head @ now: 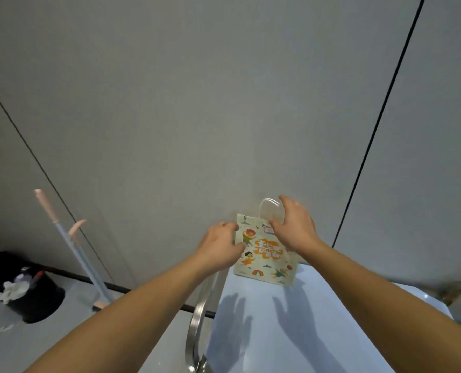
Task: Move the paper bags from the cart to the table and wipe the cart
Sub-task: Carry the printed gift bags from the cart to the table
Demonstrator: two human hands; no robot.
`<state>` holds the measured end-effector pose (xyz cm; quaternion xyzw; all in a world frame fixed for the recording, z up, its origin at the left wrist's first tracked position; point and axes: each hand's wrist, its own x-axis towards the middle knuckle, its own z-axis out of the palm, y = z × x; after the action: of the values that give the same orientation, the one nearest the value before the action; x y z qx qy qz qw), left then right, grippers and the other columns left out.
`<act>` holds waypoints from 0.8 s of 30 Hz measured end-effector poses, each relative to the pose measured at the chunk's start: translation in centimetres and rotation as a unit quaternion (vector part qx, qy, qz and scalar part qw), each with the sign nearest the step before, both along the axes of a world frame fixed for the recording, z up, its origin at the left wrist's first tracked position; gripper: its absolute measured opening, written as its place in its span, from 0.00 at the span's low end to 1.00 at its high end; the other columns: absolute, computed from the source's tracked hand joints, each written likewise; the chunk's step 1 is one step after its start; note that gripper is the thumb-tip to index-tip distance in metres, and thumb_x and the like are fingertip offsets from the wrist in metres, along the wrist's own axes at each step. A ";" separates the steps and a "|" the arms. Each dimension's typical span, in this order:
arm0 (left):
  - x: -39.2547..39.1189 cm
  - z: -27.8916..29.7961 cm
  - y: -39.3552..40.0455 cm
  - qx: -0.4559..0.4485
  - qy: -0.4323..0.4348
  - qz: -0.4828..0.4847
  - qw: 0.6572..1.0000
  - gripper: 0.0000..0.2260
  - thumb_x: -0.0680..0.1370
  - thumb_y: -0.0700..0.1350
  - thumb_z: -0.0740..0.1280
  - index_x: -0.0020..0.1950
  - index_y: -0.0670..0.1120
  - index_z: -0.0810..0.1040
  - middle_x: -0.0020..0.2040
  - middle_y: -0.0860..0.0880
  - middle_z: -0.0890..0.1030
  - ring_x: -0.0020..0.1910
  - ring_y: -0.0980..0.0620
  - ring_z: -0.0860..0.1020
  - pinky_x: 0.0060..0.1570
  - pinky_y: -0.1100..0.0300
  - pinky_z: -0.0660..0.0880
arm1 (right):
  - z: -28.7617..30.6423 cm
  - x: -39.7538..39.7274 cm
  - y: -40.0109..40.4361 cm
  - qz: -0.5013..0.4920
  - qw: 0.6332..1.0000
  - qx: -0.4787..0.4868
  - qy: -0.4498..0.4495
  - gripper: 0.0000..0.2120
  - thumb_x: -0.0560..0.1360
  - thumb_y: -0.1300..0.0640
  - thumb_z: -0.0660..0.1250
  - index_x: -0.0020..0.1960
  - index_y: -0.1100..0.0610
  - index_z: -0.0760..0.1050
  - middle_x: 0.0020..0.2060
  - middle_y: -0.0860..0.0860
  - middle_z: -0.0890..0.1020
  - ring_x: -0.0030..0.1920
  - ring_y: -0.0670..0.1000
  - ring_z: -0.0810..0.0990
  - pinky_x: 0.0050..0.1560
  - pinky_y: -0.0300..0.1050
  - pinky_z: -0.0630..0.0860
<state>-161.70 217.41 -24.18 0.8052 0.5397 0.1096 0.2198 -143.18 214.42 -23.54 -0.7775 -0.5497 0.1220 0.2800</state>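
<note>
Over the pale cart top (264,332), both hands hover spread and empty — the left hand (220,247) at the paper bag (267,254) edge, the right hand (295,227) by its handles (271,208). Best to pinch both handles together and lift straight up — the bag stands upright against the wall (224,103).

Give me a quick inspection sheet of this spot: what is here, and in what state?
Surface: pale blue top with a metal rail.
Job's things: one printed paper bag standing upright against the wall.
Clutter: nothing seen on the top.
Hands: left hand at the bag's left edge; right hand over its white handles; grip unclear.
Cables: nothing seen.
Surroundings: grey wall panels, black waste bin, long-handled broom set leaning by the wall.
</note>
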 end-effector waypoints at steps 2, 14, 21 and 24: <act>1.3 -0.2 2.2 -0.006 -0.003 0.006 1.000 0.24 0.80 0.52 0.68 0.75 0.48 0.69 0.70 0.48 0.72 0.67 0.47 0.72 0.65 0.53 0.73 | 0.2 0.7 2.4 -0.001 1.000 -0.027 0.002 0.31 0.78 0.52 0.70 0.77 0.53 0.63 0.71 0.54 0.73 0.70 0.58 0.71 0.68 0.54 0.71; 4.7 -0.9 6.3 0.032 -0.031 -0.105 0.994 0.28 0.79 0.56 0.67 0.77 0.52 0.65 0.75 0.49 0.68 0.73 0.46 0.66 0.71 0.47 0.68 | 3.2 0.5 4.0 -0.063 0.990 0.001 0.129 0.22 0.77 0.49 0.69 0.28 0.53 0.65 0.25 0.51 0.66 0.30 0.51 0.66 0.34 0.46 0.64; 5.9 0.6 1.0 0.029 -0.062 -0.240 0.968 0.14 0.79 0.62 0.63 0.53 0.54 0.80 0.47 0.52 0.81 0.46 0.48 0.80 0.47 0.45 0.82 | 5.4 -1.8 -4.6 -0.191 0.970 0.078 0.131 0.23 0.77 0.47 0.70 0.29 0.54 0.66 0.25 0.49 0.66 0.28 0.49 0.65 0.32 0.44 0.65; 6.4 0.2 -3.1 0.017 -0.073 -0.316 0.946 0.13 0.79 0.61 0.64 0.48 0.54 0.81 0.42 0.54 0.81 0.41 0.51 0.80 0.44 0.47 0.82 | 5.4 -3.1 -10.1 -0.259 0.953 0.089 0.131 0.22 0.77 0.49 0.70 0.30 0.54 0.66 0.26 0.50 0.66 0.28 0.49 0.64 0.33 0.44 0.66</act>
<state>-155.27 214.28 -24.00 0.9278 0.2379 0.1021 0.2688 -146.33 204.29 -18.16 -0.8424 -0.2964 0.0971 0.4394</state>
